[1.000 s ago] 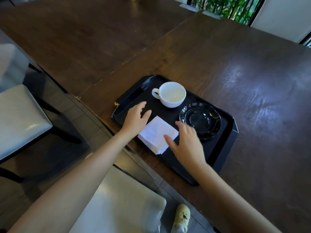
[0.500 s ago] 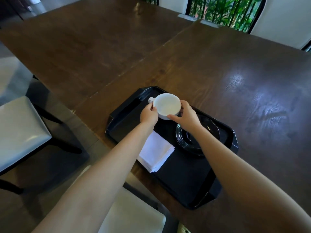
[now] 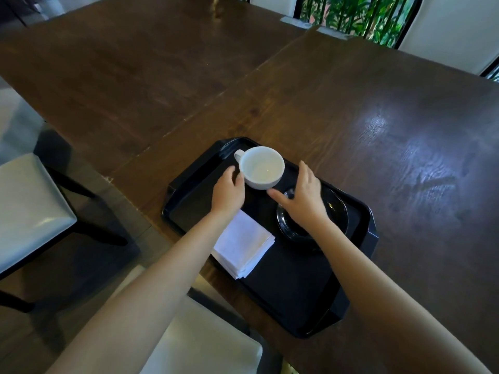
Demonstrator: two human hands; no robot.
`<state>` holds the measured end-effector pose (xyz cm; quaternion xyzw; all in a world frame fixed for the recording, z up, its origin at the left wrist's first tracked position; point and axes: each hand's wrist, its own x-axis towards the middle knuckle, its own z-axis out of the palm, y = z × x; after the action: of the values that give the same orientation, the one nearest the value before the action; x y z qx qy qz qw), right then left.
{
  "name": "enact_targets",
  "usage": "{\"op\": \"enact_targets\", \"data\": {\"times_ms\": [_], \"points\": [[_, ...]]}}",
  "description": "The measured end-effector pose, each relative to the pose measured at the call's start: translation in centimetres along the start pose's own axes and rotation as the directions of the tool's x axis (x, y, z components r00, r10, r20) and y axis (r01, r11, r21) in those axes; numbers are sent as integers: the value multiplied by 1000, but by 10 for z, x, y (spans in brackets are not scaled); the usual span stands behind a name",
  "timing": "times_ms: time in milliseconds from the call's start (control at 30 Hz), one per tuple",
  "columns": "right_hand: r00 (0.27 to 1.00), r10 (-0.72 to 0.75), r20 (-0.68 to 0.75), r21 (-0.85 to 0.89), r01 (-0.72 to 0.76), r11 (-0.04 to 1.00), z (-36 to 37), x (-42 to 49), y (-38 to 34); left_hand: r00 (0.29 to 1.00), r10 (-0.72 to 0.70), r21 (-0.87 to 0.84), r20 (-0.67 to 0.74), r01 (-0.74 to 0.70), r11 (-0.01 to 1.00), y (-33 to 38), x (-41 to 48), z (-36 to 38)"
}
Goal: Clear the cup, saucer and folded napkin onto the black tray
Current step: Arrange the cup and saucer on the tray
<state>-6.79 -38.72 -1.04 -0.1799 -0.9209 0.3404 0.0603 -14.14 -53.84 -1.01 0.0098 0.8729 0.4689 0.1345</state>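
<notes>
The black tray (image 3: 291,290) lies at the near edge of the dark wooden table. A white cup (image 3: 262,167) is at the tray's far left end, handle pointing away to the left. My left hand (image 3: 228,194) presses against the cup's left wall. My right hand (image 3: 305,197) hovers to the cup's right with fingers spread, its thumb tip at the cup's lower edge. Under this hand sits the glossy black saucer (image 3: 336,211), partly hidden. The folded white napkin (image 3: 244,247) lies on the tray's near left edge, partly under my left forearm.
The wooden table (image 3: 351,109) stretches far and right, with a seam between two tops. A grey cushioned chair (image 3: 29,209) stands at the left, another pale seat (image 3: 205,344) just below the tray. Windows with plants are at the far edge.
Both hands went from beside the napkin up to the cup and closed around it. Since then the right hand's fingers have spread away from the cup; the left hand stays against it.
</notes>
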Motion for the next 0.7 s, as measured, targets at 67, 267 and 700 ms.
{"op": "enact_targets", "data": {"times_ms": [67,267,700], "points": [[999,9,-34,-196,-15,981,-16,-23,17,985,169,344,21,-166,924,-19,-37,0],[979,186,82,-346,-147,926,-26,-78,49,963,134,762,233,-266,590,-69,-104,20],[976,201,85,-302,-167,938,-23,-69,53,954,183,765,236,-299,570,-65,-85,35]]}}
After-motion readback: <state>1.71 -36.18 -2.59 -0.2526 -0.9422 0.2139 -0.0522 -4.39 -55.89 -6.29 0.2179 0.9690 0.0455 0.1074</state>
